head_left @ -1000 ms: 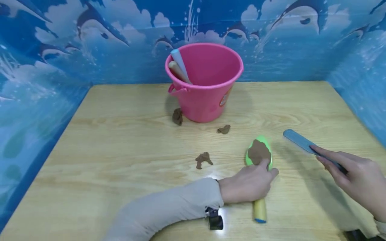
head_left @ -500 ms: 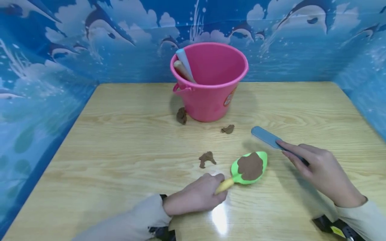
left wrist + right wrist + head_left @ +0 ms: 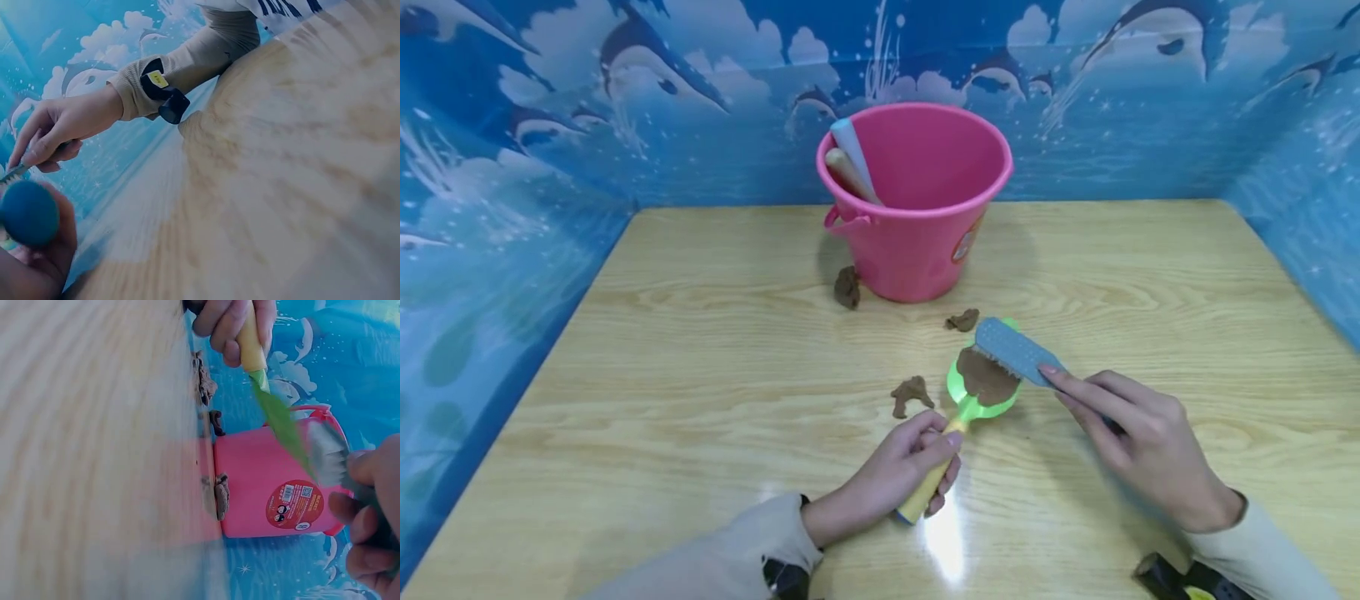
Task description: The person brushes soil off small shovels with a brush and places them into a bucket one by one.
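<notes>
My left hand (image 3: 906, 467) grips the yellow handle of a small toy shovel (image 3: 957, 408) with a bright green blade. A flat brown patch of clay or mud (image 3: 988, 377) covers much of the blade. In my right hand (image 3: 1150, 442) is a blue-grey brush (image 3: 1018, 350), pinched along its handle, its bristles down at the brown patch and hiding part of the blade. In the right wrist view the shovel's blade (image 3: 281, 425) shows edge-on, raised off the table, with the brush bristles (image 3: 328, 453) against it. The handle's blue end (image 3: 29, 214) fills the left wrist view's corner.
A pink bucket (image 3: 917, 258) stands at the back with two handles, one pale blue (image 3: 853, 154) and one beige (image 3: 850, 175), leaning inside. Brown lumps lie on the wooden table (image 3: 700, 350): one by the bucket (image 3: 847, 287), one before it (image 3: 962, 320), one beside the shovel (image 3: 912, 395).
My left hand has gone from over the shovel to gripping its handle, lifting and turning it left. My right hand has brought the brush leftward onto the brown patch.
</notes>
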The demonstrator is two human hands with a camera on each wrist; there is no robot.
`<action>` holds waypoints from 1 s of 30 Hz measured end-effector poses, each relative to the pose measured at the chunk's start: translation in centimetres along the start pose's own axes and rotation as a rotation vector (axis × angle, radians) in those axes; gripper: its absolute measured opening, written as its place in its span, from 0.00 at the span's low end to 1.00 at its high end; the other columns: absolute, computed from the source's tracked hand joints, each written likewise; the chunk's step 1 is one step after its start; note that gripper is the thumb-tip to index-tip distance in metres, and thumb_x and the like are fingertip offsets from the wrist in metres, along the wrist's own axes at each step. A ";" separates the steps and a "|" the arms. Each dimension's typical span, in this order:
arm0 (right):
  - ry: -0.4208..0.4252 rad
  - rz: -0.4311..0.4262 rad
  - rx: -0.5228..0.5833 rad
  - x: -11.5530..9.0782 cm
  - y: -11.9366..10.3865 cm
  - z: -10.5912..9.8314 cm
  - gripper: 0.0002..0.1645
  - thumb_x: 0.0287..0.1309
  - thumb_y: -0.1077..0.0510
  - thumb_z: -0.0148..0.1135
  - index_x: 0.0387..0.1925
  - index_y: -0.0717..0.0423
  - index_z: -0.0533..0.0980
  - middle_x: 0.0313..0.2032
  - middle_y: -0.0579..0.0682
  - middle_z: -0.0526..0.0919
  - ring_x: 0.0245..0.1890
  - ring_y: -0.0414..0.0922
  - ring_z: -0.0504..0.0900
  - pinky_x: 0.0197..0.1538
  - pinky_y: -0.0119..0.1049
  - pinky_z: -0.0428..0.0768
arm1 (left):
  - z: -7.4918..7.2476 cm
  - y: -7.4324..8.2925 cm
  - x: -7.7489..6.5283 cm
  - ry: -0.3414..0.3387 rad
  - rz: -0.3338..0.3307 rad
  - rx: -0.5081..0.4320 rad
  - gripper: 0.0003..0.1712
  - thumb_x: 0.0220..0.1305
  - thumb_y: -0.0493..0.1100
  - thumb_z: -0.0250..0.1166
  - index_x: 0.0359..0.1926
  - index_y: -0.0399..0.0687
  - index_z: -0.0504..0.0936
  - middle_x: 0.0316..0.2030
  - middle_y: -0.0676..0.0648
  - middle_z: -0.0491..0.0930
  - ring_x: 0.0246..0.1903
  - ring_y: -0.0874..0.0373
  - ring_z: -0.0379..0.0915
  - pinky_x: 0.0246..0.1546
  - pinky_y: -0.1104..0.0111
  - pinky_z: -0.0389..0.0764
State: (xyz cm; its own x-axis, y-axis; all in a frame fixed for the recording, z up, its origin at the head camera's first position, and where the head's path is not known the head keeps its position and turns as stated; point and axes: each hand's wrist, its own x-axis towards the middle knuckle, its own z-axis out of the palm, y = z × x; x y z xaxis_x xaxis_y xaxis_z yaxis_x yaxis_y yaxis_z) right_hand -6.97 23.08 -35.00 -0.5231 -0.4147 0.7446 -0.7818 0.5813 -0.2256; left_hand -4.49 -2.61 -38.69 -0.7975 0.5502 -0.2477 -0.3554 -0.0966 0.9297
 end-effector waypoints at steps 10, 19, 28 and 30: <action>-0.151 -0.136 0.035 -0.5 -1.0 0.9 0.22 0.74 0.50 0.45 0.45 0.55 0.84 0.22 0.38 0.68 0.19 0.25 0.57 0.18 0.12 0.58 | 0.0 0.0 -0.2 -0.018 -0.041 -0.053 0.10 0.69 0.37 0.52 0.47 0.38 0.64 0.17 0.51 0.66 0.08 0.65 0.57 0.07 0.75 0.64; -0.239 -0.148 0.065 -1.1 -1.6 1.3 0.23 0.75 0.52 0.41 0.51 0.55 0.81 0.24 0.37 0.65 0.19 0.25 0.54 0.19 0.11 0.55 | 0.0 -0.1 -0.3 -0.052 -0.004 0.133 0.07 0.71 0.40 0.52 0.39 0.39 0.65 0.14 0.48 0.69 0.06 0.61 0.64 0.05 0.69 0.72; -0.213 -0.057 -0.057 -1.1 -0.5 0.6 0.24 0.74 0.49 0.42 0.51 0.54 0.82 0.21 0.39 0.66 0.17 0.26 0.55 0.15 0.14 0.57 | 0.0 0.0 -0.4 -0.057 0.028 0.302 0.07 0.70 0.39 0.51 0.34 0.41 0.65 0.10 0.49 0.68 0.03 0.59 0.65 0.03 0.65 0.70; -0.202 -0.050 -0.079 -1.0 -0.3 0.5 0.24 0.74 0.49 0.42 0.50 0.55 0.82 0.20 0.40 0.66 0.16 0.26 0.54 0.14 0.15 0.57 | 0.0 0.0 -0.4 -0.059 0.029 0.296 0.08 0.70 0.38 0.51 0.33 0.41 0.64 0.10 0.49 0.68 0.03 0.59 0.65 0.02 0.65 0.69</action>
State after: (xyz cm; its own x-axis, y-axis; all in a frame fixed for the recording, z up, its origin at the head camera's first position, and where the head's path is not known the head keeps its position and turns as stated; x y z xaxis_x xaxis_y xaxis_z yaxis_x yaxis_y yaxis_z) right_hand -6.35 22.97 -35.97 -0.5483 -0.5716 0.6105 -0.7835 0.6063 -0.1359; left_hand -4.22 -2.86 -38.57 -0.7725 0.5987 -0.2118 -0.1684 0.1284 0.9773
